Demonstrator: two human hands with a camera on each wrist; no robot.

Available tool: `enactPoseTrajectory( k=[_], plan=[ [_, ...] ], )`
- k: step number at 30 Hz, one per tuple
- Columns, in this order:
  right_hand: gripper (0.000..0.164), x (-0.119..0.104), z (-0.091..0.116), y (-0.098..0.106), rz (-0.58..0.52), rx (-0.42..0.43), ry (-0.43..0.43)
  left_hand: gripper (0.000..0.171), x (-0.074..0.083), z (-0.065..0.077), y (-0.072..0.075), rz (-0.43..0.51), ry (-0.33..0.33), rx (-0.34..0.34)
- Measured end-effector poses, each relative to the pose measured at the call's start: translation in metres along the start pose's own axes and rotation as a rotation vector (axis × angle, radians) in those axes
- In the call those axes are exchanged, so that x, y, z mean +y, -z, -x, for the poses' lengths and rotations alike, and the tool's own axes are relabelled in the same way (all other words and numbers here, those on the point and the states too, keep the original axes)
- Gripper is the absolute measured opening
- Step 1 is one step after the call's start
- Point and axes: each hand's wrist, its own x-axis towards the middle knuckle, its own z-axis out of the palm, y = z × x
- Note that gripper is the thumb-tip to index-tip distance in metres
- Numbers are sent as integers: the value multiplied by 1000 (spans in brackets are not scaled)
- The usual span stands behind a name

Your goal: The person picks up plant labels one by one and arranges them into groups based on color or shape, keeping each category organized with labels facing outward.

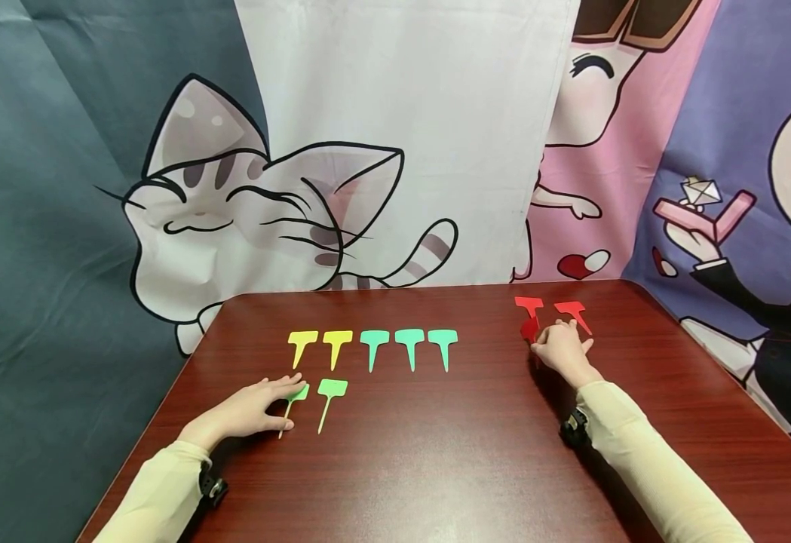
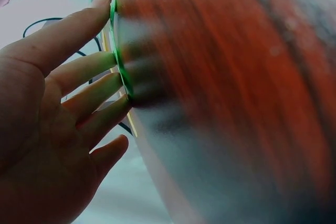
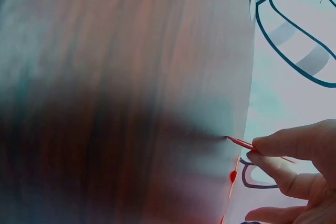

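My left hand [image 1: 251, 408] rests on a light green plant label [image 1: 298, 393], its fingers stretched across the label's head and its thumb near the stem. A second green plant label [image 1: 332, 388] lies just to the right. At the far right my right hand [image 1: 563, 350] pinches a red plant label [image 1: 529, 329] between thumb and forefinger; in the right wrist view, the label's red tip [image 3: 239, 141] points down toward the tabletop. Two more red T-shaped labels, one [image 1: 529, 302] beyond the hand and one [image 1: 571, 308] partly behind its fingers, lie on the table.
A row of two yellow labels [image 1: 337, 339] and three teal labels [image 1: 409, 338] lies across the middle of the dark red wooden table [image 1: 395, 452]. Behind the table hangs a printed cloth [image 1: 395, 75] with cartoon figures.
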Motion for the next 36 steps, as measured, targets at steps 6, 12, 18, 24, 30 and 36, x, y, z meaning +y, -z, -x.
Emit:
enactPoseTrajectory(
  k=[6, 12, 18, 24, 30, 36],
  plan=[
    [18, -3, 3, -3, -17, 6, 32, 67, 0, 0, 0, 0, 2, -1],
    [17, -11, 9, -5, -28, 41, 68, 68, 0, 0, 0, -6, -2, -2],
    [19, -21, 14, -11, -53, 76, 119, 68, 0, 0, 0, -2, -4, 0],
    [20, -33, 17, -18, -76, 77, 155, 68, 0, 0, 1, 0, 3, -3],
    [20, -46, 22, -21, -87, 57, 178, 67, 1, 0, 1, 3, 4, -2],
    [21, -55, 28, -25, -81, 59, 210, 67, 1, 1, 1, 6, 4, -1]
  ],
)
